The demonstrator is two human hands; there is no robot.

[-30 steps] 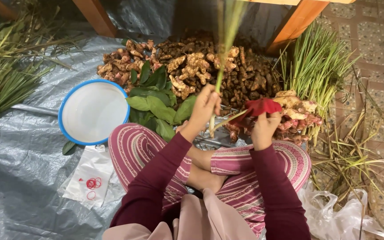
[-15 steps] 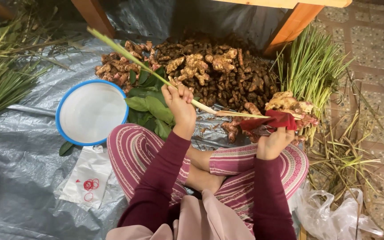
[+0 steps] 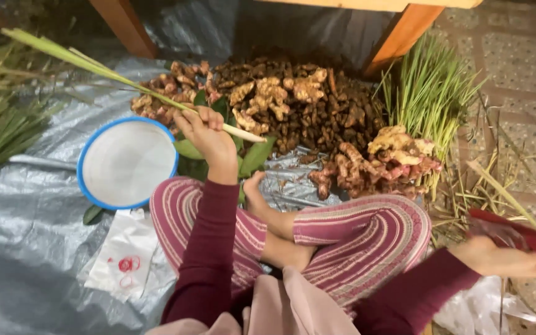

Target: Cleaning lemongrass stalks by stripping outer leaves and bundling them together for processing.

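- We grip a lemongrass stalk [image 3: 125, 79] in our left hand [image 3: 206, 133], fingers closed around its pale base; green blades slant up-left over the tarp [image 3: 26, 248].
- Our right hand [image 3: 497, 257] clasps a blurred red tool [image 3: 528, 239].

Pale green stalk [image 3: 94, 65], blue-rimmed white bowl [image 3: 126, 162], pink striped trousers [image 3: 355, 239]

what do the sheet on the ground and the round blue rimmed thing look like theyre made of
The sheet looks like thin plastic tarpaulin: grey, glossy and creased, catching the light. The round sieve seems to have a smooth blue plastic rim around a pale centre, probably fine mesh, though the weave is too small to tell.
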